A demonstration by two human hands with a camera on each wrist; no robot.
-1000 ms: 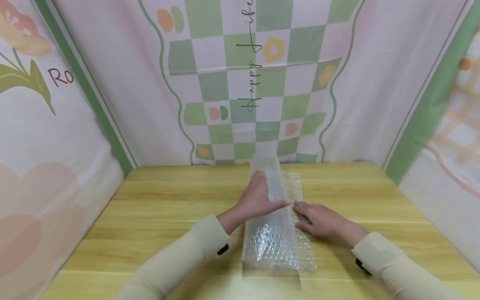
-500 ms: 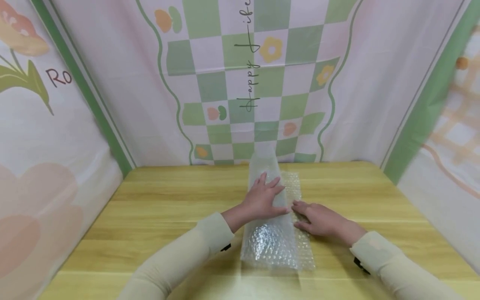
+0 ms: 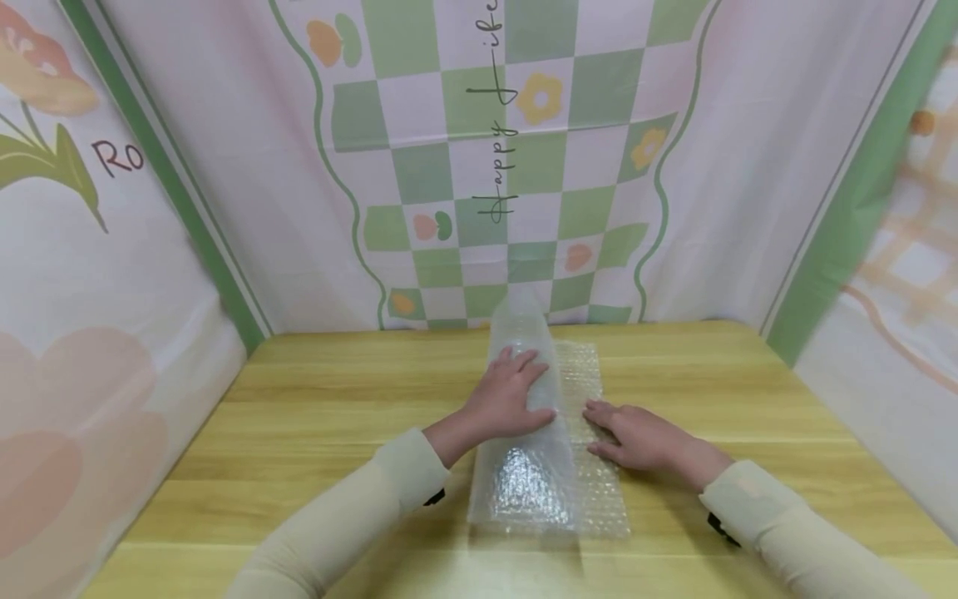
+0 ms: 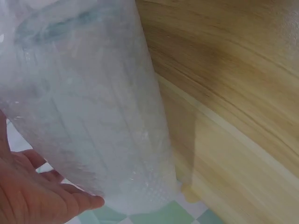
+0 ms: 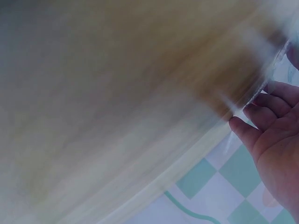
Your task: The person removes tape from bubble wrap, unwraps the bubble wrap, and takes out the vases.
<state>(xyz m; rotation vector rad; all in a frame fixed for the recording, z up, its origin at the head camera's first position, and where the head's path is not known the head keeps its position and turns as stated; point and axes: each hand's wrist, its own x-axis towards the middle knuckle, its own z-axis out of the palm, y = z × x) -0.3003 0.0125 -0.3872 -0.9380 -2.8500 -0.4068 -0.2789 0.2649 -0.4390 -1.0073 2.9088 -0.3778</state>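
The bubble-wrapped bundle (image 3: pixel 524 491) lies lengthwise on the wood-grain counter (image 3: pixel 337 391), its near end toward the person and its far end showing against the checkered cloth (image 3: pixel 534 158). A flat flap of bubble wrap (image 3: pixel 601 499) extends along the bundle's right side. The left wrist view shows a greenish rounded edge (image 4: pixel 70 25) through the film; the enclosed item cannot be identified. The left hand (image 3: pixel 500 405) rests on top of the bundle, fingers spread wide and thumb out toward the right side. The right hand (image 3: pixel 636 435) touches the flap near its outer edge, fingers extended and thumb set apart; whether it lightly pinches the film cannot be told. Step in hand, as judged from this arrangement: rolling the bundle in its wrap, the left hand steadying the roll and the right hand keeping the flap flat. The next move appears to call for turning the bundle rightward onto the flap, or lifting the flap over it, under even left-hand pressure. Caution: if the right hand releases early, the film may slide or wrinkle and leave the wrap loose.
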